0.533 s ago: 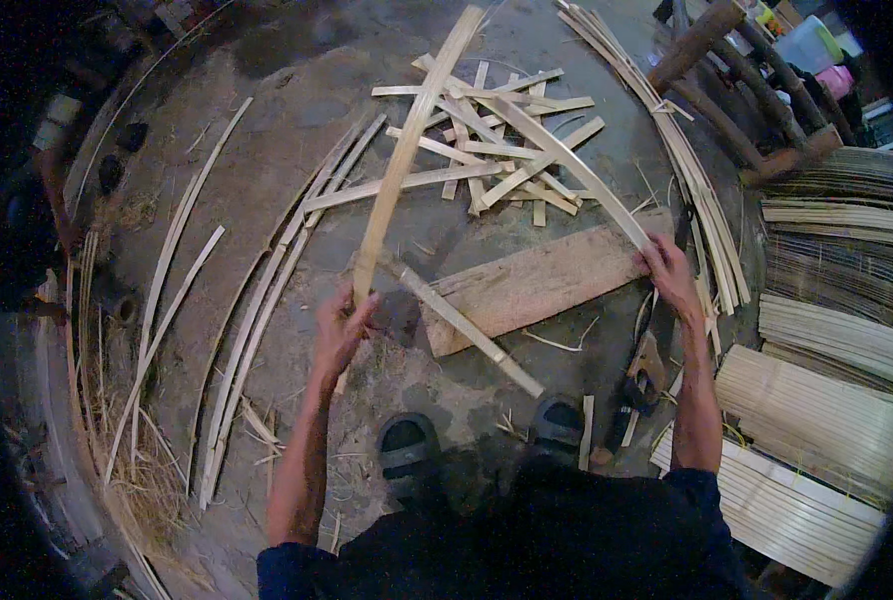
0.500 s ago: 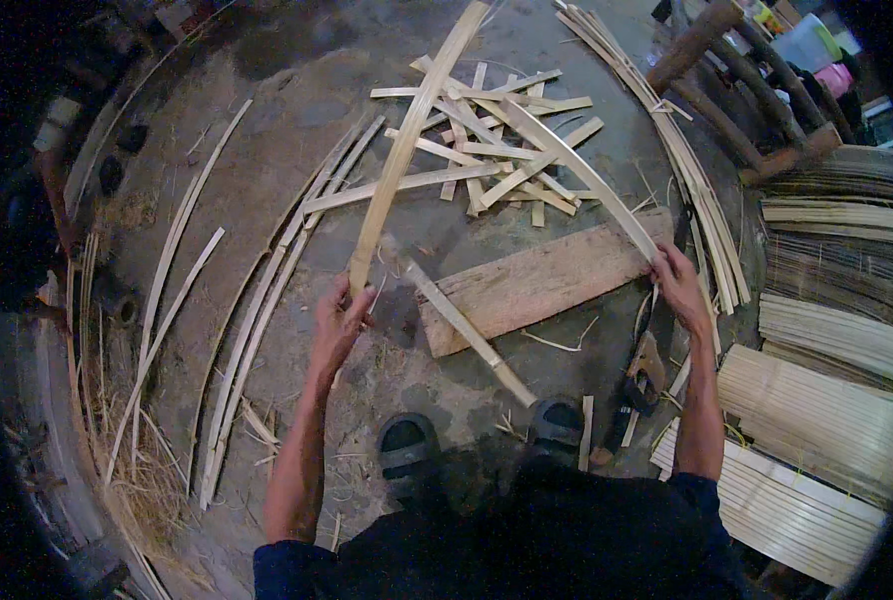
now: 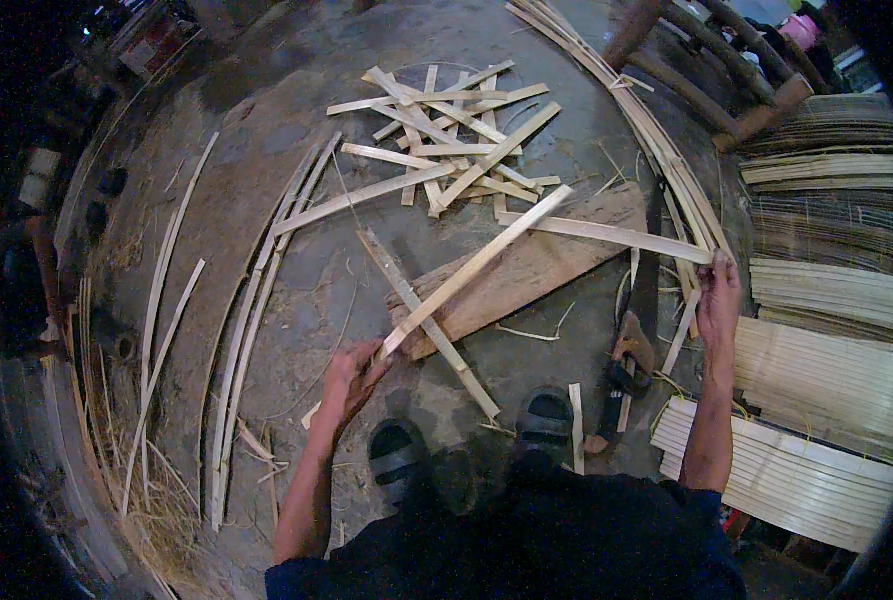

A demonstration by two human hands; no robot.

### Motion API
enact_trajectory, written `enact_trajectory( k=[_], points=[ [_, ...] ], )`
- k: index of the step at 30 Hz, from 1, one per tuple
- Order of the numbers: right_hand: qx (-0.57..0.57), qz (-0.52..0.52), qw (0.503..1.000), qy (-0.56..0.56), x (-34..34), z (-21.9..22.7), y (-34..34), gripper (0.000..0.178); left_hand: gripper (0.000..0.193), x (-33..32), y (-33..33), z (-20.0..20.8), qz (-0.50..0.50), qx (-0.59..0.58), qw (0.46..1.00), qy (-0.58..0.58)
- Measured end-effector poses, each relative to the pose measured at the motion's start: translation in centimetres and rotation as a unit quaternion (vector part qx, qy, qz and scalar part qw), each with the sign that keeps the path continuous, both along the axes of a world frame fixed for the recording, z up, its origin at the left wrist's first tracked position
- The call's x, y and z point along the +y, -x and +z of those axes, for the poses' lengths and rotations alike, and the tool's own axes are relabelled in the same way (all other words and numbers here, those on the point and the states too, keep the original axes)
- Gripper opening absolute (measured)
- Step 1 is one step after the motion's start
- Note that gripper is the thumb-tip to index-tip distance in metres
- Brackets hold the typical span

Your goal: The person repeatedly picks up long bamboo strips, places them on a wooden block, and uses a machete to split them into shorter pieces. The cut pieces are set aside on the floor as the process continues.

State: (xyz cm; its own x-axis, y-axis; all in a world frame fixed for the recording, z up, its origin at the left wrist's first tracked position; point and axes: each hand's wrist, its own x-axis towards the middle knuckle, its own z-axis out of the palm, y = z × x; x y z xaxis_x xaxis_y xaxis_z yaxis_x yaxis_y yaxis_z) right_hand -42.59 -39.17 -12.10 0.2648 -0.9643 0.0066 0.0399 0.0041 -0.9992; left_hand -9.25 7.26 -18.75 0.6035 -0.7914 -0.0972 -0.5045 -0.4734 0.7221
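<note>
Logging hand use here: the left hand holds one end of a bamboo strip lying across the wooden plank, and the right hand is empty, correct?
Not quite. The head view shows the right hand gripping another bamboo strip; the left hand part is right.

Strip in my left hand (image 3: 352,378): long pale split-bamboo slat (image 3: 477,268), dry, matt.
Board: flat brown wooden plank (image 3: 537,270), rough.
Floor: grey concrete floor (image 3: 217,200), gritty, dull.

A heap of short bamboo slats (image 3: 447,130) is lying on the concrete floor (image 3: 267,80) (crossed over each other). Long thin strips (image 3: 252,310) are lying at the left, stacked mats (image 3: 827,370) are resting at the right, near a wooden chair (image 3: 727,80).
</note>
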Motion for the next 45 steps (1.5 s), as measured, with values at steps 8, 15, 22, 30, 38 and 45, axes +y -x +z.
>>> enact_trajectory(
  k=[8,15,22,30,38,45],
  points=[
    [-0.011,-0.066,0.997,0.027,-1.1,8.0,-0.7,0.037,0.033,1.1,-0.5,-0.3,0.003,0.123,0.987,-0.104],
    [0.016,-0.081,0.996,-0.032,-0.2,2.9,-1.9,0.038,0.024,-2.8,-0.9,4.1,0.161,0.248,0.936,0.192],
    [-0.020,-0.001,0.977,-0.211,10.2,-6.8,-6.2,0.030,0.039,-2.9,-1.4,4.4,0.286,0.338,0.836,0.326],
    [0.246,0.172,0.954,-0.026,18.1,-8.9,-12.7,0.027,0.042,5.5,1.3,0.4,0.403,0.339,0.786,0.324],
    [0.253,0.437,0.863,0.028,30.3,-16.9,-12.5,0.064,0.044,3.9,2.4,0.6,0.460,0.372,0.703,0.395],
    [0.136,0.215,0.952,-0.173,19.0,-5.0,-21.6,0.041,0.047,1.1,3.9,-1.9,0.465,0.427,0.626,0.457]
  ],
)
